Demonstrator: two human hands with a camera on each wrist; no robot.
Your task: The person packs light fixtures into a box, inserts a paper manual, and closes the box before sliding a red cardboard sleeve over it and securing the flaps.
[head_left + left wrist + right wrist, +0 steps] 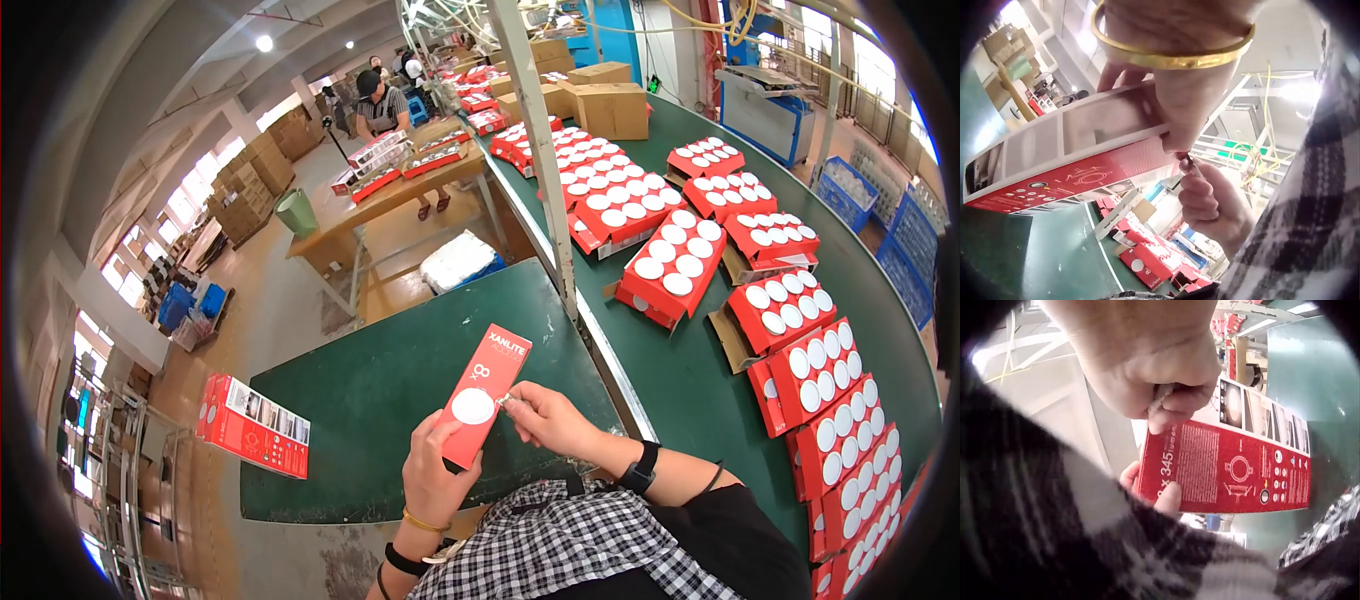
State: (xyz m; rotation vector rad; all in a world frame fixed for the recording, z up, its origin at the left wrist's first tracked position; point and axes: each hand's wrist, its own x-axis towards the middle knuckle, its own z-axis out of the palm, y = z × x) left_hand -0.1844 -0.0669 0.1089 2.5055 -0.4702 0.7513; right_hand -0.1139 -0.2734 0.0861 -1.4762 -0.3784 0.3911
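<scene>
My left hand (436, 470) grips the lower end of a red carton (497, 372), fingers on one side and thumb on the other. The carton is tilted above the green table and shows XANLITE lettering and a white disc picture. My right hand (550, 420) is at the carton's right edge with curled fingers. Between its thumb and fingers it pinches a small pale object (1161, 399); I cannot tell what kind. Printed pictures and icons cover the carton's side (1229, 465) in the right wrist view. A second red carton (262, 425) stands at the table's left edge.
The green table (400, 375) lies before me. On the right, a long green bench (680, 370) carries several red cartons (672, 262) with white discs, past a metal post (540, 150). Farther off are a wooden table (440, 175), a green bin (296, 212) and another person (382, 112).
</scene>
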